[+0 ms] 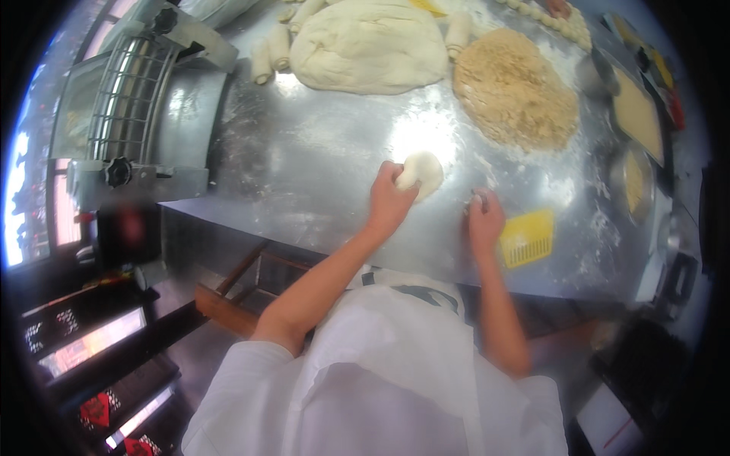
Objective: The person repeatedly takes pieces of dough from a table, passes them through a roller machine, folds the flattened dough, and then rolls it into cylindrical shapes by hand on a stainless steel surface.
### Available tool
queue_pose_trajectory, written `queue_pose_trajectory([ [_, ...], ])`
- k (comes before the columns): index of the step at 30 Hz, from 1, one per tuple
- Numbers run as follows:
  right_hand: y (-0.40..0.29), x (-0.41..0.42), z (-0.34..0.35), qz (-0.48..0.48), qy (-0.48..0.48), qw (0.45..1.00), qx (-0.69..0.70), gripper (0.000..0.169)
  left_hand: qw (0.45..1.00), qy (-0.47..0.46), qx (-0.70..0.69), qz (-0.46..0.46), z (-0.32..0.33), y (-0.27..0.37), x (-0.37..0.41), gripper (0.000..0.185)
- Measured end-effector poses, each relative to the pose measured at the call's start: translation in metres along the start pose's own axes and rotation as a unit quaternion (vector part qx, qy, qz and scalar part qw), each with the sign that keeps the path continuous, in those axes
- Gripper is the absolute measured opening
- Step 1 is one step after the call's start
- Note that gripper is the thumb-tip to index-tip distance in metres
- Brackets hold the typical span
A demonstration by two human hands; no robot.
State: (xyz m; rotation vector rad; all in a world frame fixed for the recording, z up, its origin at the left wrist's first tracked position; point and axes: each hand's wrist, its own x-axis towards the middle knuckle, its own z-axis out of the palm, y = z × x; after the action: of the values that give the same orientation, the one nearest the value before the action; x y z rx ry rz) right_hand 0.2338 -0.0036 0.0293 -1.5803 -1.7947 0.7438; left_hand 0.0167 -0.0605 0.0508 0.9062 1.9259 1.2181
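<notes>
My left hand (391, 196) grips the near left edge of a small piece of white dough (429, 174) on the metal worktable (296, 171). To its right, my right hand (485, 214) is apart from the dough, low over the table, with its fingers curled; whether something small is between them cannot be told. Just right of that hand lies a yellow slotted dough scraper (529, 236). Farther back sit a big slab of white dough (368, 48) and a rough tan mass of dough or filling (516, 88).
A roller machine with a wire guard (128, 102) stands at the left. Rolled dough pieces (279, 48) lie beside the big slab. On the right are a metal bowl (633, 185) and a tray (637, 117). Part of another person's hand (559, 8) shows at the top right.
</notes>
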Motion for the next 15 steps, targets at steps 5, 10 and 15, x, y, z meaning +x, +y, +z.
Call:
queue_pose_trajectory([
  [5, 0.017, 0.003, 0.01, -0.153, -0.01, 0.982, -0.113, 0.018, 0.968, 0.135, -0.153, -0.146, -0.061, 0.026, 0.021, 0.034],
  [10, 0.012, 0.006, 0.008, -0.149, -0.024, 0.986, -0.074, 0.017, 0.892, 0.251, 0.324, 0.189, -0.141, -0.006, 0.087, 0.026],
  [15, 0.006, 0.011, 0.01, -0.152, -0.033, 0.986, -0.06, 0.018, 0.825, 0.341, 0.429, 0.138, -0.108, -0.049, 0.12, 0.025],
])
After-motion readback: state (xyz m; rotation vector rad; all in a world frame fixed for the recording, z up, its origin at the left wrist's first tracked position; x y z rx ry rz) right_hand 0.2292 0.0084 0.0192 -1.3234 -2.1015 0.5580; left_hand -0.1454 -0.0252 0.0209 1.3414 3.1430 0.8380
